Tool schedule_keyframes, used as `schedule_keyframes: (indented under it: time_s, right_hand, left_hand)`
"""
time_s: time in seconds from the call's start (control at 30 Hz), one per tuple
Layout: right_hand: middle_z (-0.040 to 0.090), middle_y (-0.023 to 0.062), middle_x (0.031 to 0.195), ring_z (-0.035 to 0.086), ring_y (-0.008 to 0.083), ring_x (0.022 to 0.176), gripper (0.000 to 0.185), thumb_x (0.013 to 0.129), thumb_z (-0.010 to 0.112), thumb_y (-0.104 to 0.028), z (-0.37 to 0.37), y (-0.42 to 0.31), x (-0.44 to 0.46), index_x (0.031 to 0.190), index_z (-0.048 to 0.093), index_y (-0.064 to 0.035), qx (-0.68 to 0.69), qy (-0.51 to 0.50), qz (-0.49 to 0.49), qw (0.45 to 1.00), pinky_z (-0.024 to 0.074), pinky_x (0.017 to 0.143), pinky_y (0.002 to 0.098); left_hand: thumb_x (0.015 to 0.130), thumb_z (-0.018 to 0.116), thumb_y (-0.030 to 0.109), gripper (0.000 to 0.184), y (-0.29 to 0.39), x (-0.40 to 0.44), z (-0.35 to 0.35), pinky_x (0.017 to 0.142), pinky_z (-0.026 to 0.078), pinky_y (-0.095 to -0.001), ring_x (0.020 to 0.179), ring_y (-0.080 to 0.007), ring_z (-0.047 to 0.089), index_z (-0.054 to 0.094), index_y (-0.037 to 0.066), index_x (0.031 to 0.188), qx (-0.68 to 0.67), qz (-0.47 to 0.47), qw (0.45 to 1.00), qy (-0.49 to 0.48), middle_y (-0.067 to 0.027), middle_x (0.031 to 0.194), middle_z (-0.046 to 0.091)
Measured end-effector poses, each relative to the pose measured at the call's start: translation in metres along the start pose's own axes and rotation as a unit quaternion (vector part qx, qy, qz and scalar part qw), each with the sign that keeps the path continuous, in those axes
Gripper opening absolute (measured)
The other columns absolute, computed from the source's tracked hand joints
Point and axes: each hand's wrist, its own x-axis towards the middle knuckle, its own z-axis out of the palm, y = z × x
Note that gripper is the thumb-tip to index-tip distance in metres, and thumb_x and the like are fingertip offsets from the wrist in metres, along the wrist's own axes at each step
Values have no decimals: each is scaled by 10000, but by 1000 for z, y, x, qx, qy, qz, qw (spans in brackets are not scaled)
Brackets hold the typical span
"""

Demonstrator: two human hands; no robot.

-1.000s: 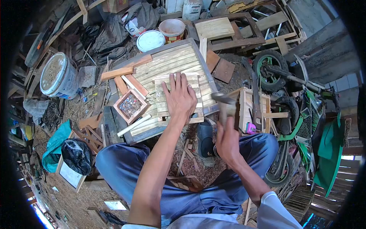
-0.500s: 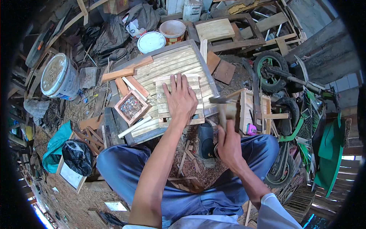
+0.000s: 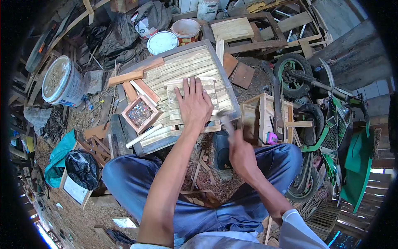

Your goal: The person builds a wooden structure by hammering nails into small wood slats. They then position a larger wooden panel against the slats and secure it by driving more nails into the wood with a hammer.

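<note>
My left hand [image 3: 194, 108] lies flat on a small slatted wooden panel [image 3: 173, 96], fingers stretched out and a little apart. The panel rests on a larger slatted wooden board [image 3: 182, 65] with a grey frame. My right hand [image 3: 242, 157] is closed around the handle of a hammer [image 3: 226, 122], which is smeared by motion. The hammer head is by the right edge of the small panel; whether it touches the wood I cannot tell. To the left of my left hand, a square wooden box [image 3: 141, 114] holds small metal pieces, probably nails.
Loose wood strips [image 3: 126, 78] lie on the board's left side. At right stand a wooden crate [image 3: 262, 116], a pink tape measure [image 3: 272, 138] and a green motorbike [image 3: 327, 133]. Buckets [image 3: 163, 43] stand behind the board, and another bucket [image 3: 62, 81] is at left.
My right hand has swung the hammer left and slightly down, toward the small panel's right edge. My left hand stays flat on the panel. The whole view has shifted slightly.
</note>
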Motion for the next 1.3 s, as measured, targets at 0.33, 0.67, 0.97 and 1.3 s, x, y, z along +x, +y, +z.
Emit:
schedule_keyframes:
  time_s: [0.33,0.67,0.97,1.3]
  right_hand:
    - [590,314,718,581,533,696,165,973,509,-132,-8,3,2,1020,398,-20,-28,-4,-16,999,436,578,604]
    - [580,319,692,589,528,684,154,959,534,-94,-9,3,5,1022,414,-21,-43,-15,-7,999,430,563,593]
    - [589,318,698,590,529,691,170,979,501,-146,-7,-1,4,1066,409,-33,-31,-5,-17,999,439,593,614]
    - [579,301,674,580,521,679,163,989,507,-130,-19,-19,-2,1023,401,-11,65,46,1,997,422,566,573]
  left_hand:
    - [964,363,242,505,1,0,-3,1169,168,-573,1429,-327,302,435,11,1408,-12,-1,1000,-12,-138,1495,413]
    - [970,355,253,508,0,1,1,1177,153,-567,1441,-330,282,430,13,1412,-5,-5,1000,-25,-142,1506,401]
    - [944,393,237,507,-1,2,6,1157,189,-583,1421,-320,318,464,4,1388,-3,4,1000,3,-131,1484,427]
    - [945,392,229,498,-1,2,7,1162,182,-581,1417,-329,321,469,2,1382,-7,2,1000,18,-137,1470,441]
